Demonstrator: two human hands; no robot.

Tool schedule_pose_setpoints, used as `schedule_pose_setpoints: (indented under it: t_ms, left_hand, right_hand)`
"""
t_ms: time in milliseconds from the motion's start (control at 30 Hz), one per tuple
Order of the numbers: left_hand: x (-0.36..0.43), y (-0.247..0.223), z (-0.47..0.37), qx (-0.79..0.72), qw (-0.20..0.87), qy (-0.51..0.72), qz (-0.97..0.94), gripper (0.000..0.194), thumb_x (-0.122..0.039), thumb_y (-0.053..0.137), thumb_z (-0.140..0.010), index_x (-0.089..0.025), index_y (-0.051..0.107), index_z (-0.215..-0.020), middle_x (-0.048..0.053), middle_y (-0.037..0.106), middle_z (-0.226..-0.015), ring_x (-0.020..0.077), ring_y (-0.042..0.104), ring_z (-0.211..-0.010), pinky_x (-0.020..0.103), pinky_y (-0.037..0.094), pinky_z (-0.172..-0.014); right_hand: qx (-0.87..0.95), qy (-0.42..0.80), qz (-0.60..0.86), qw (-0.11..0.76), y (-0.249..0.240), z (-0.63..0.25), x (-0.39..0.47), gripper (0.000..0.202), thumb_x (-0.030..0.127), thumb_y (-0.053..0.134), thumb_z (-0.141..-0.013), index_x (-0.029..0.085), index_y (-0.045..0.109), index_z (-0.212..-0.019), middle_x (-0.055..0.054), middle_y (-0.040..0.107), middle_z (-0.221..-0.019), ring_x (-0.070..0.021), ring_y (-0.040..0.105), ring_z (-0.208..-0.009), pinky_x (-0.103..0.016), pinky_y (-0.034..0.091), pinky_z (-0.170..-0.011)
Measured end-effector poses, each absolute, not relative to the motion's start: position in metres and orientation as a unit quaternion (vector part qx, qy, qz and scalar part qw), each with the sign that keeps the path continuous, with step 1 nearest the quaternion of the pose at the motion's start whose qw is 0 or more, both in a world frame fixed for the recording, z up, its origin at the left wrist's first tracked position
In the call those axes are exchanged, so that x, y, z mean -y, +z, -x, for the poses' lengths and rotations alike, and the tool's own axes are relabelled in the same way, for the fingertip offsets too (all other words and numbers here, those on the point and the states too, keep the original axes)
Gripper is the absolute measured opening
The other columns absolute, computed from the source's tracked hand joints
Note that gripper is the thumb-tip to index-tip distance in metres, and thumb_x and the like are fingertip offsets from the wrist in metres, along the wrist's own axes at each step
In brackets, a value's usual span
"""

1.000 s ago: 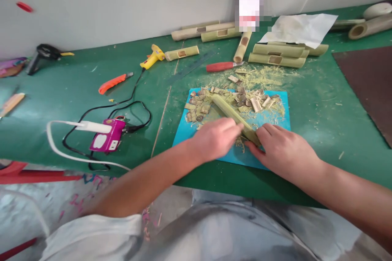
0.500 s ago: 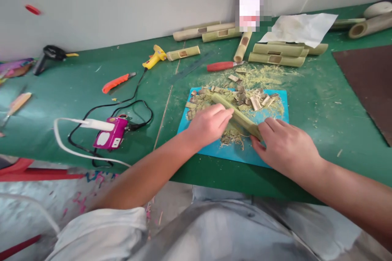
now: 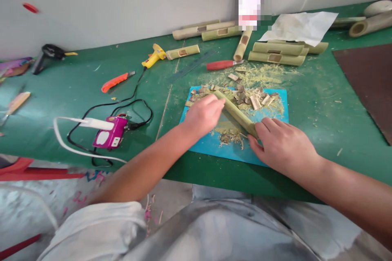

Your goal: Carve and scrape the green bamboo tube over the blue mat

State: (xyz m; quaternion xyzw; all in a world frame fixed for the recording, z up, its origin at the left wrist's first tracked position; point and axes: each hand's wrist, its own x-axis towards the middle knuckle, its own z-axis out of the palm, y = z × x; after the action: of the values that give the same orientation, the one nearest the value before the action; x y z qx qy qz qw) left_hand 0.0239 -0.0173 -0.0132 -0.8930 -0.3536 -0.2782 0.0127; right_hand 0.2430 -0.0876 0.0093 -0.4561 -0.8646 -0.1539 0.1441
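Note:
A green bamboo tube (image 3: 235,112) lies slanted over the blue mat (image 3: 208,147), its far end toward the upper left. My right hand (image 3: 280,140) is wrapped round the near end. At the far end my left hand (image 3: 204,115) is closed, its fingers pinched against the tube's left side; anything between those fingertips is too small to make out. Bamboo chips (image 3: 241,97) and fine shavings are strewn along the back of the mat, and a small heap of shavings (image 3: 231,136) lies below the tube.
Behind the mat are a red-handled knife (image 3: 219,65) and several cut bamboo tubes (image 3: 275,58). To the left lie an orange cutter (image 3: 114,82), a yellow glue gun (image 3: 154,56) and a magenta power adapter (image 3: 110,132) with cables. A dark board (image 3: 367,81) lies at right.
My left hand has slid up and left along the tube toward its far end. My right hand has shifted slightly left, still round the near end.

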Motion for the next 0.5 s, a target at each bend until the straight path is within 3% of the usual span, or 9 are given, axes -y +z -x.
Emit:
schedule_pose_setpoints:
  t_ms: [100,267,400,500]
  left_hand:
    - [0.016,-0.013,-0.023,0.316,-0.016,-0.248,0.915,0.029,-0.023,0.041,-0.101,-0.013,0.066,-0.111,0.005,0.064,-0.08,0.0124,0.061,-0.073,0.024,0.051,-0.067]
    - [0.012,-0.012,-0.022,0.365,0.011,-0.288,0.885,0.028,-0.023,0.043,-0.1,-0.011,0.069,-0.1,0.007,0.065,-0.082,0.0137,0.062,-0.074,0.026,0.053,-0.069]
    - [0.013,-0.012,-0.022,0.306,-0.028,-0.244,0.92,0.029,-0.022,0.04,-0.101,-0.013,0.066,-0.111,0.007,0.066,-0.085,0.0134,0.063,-0.074,0.025,0.052,-0.067]
    - [0.006,-0.012,-0.02,0.355,-0.001,-0.285,0.89,0.03,-0.024,0.042,-0.101,-0.011,0.069,-0.097,0.008,0.064,-0.079,0.0149,0.062,-0.073,0.027,0.052,-0.068]
  right_hand:
    - [0.867,-0.145,0.456,0.139,0.009,-0.243,0.088,0.022,0.025,0.05,-0.089,0.018,0.059,-0.07,-0.004,0.054,-0.064,-0.0171,0.048,-0.059,-0.031,0.031,-0.056]
    - [0.869,-0.132,0.453,0.147,0.009,-0.244,0.089,0.022,0.025,0.05,-0.089,0.017,0.06,-0.072,-0.005,0.055,-0.065,-0.017,0.048,-0.06,-0.031,0.031,-0.056]
    - [0.878,-0.124,0.438,0.146,0.01,-0.246,0.088,0.022,0.024,0.049,-0.09,0.017,0.059,-0.072,-0.004,0.054,-0.065,-0.0169,0.048,-0.059,-0.03,0.031,-0.056]
    - [0.878,-0.135,0.436,0.144,0.009,-0.247,0.088,0.022,0.027,0.051,-0.091,0.016,0.059,-0.074,-0.004,0.054,-0.065,-0.0173,0.049,-0.06,-0.03,0.032,-0.056]
